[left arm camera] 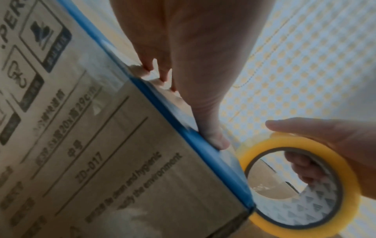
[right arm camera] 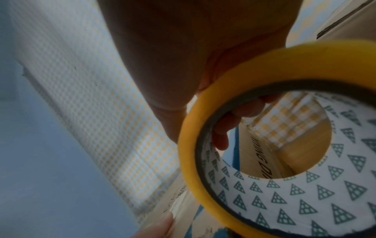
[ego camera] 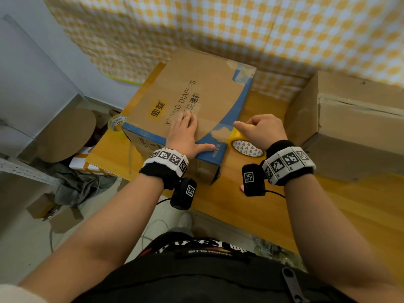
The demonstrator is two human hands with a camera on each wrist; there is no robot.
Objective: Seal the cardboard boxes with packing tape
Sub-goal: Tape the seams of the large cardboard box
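A brown cardboard box (ego camera: 192, 99) with blue edging and diaper print lies on the wooden table (ego camera: 273, 206). My left hand (ego camera: 185, 132) lies flat on its top near the front edge, fingers straight and thumb spread along the blue edge. Seen from the left wrist, the fingers (left arm camera: 158, 67) press on the box top above the printed side (left arm camera: 101, 145). My right hand (ego camera: 260, 130) grips a yellow tape roll (ego camera: 246, 143) at the box's front right corner. Its fingers (right arm camera: 234, 116) curl inside the patterned core (right arm camera: 295, 193). A glossy tape strip (ego camera: 209, 127) lies on the top between the hands.
A second cardboard box (ego camera: 354, 121) stands on the table at the right. Another tape roll (ego camera: 117, 123) sits by the first box's left corner. A chequered yellow cloth (ego camera: 218, 29) hangs behind. Boxes, fabric and clutter (ego camera: 72, 178) lie on the floor at the left.
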